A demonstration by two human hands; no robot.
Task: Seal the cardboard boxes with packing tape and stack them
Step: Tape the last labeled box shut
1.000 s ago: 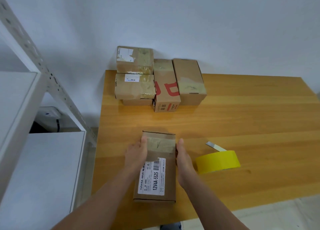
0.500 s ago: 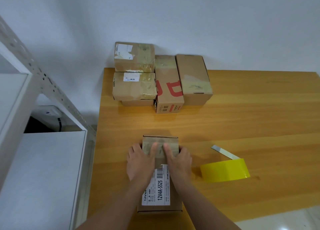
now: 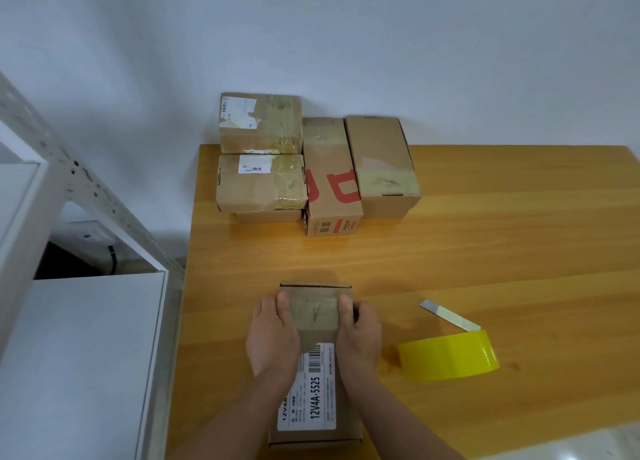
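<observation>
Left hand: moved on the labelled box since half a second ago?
Yes: left hand slid leftward on the labelled box, thumb from tape strip's middle to its left end.

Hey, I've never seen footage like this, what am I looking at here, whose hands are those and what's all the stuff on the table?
There is no machine here: a person wears a camera on the head, so the one picture looks forward and down at their own arms. The left hand and right hand grip a labelled box on the wooden table, thumbs lying on the tape across its top. Beside the right hand lies a yellow tape roll with a loose strip sticking out. Against the wall stand several taped boxes, some stacked. A white shelf stands to the left.
</observation>
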